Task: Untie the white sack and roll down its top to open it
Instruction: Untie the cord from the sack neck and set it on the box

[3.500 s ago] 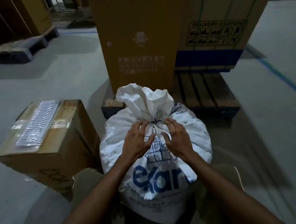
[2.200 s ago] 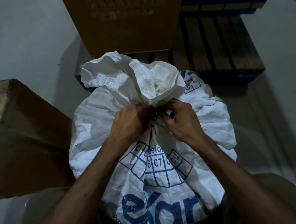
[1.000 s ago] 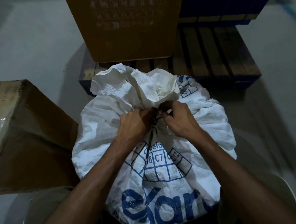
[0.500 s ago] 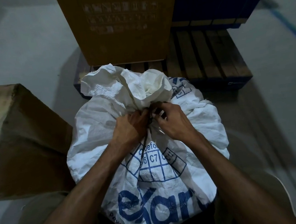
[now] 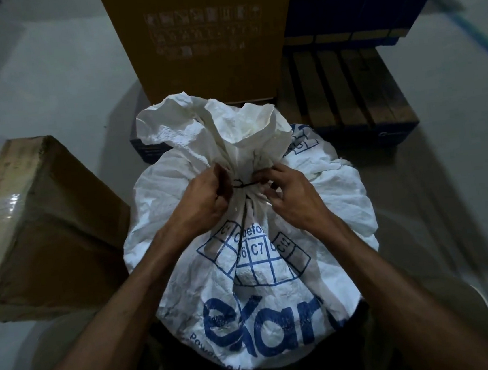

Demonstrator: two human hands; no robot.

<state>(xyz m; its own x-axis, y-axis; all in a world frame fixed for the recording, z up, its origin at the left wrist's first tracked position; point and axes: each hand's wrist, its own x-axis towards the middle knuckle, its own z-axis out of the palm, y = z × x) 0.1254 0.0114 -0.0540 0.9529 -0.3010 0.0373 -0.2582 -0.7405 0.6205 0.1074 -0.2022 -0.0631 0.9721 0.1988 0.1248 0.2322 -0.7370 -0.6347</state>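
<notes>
A full white sack (image 5: 258,273) with blue print stands on the floor between my knees. Its crumpled top (image 5: 216,133) is bunched into a neck, bound by a thin dark string (image 5: 244,184). One loose end of the string hangs down the front of the sack. My left hand (image 5: 205,201) pinches the string at the left of the neck. My right hand (image 5: 286,195) has its fingers curled at the right of the neck, against the string and the cloth.
A brown carton (image 5: 39,224) with a strip of clear packaging on top sits close on the left. Behind the sack, a tall carton (image 5: 200,38) and a blue-banded one (image 5: 362,6) stand on a wooden pallet (image 5: 347,95). Grey floor lies to the right.
My hands have drawn slightly apart at the sack's neck, so the dark string between them now shows. The view has shifted a little; the sack stays tied.
</notes>
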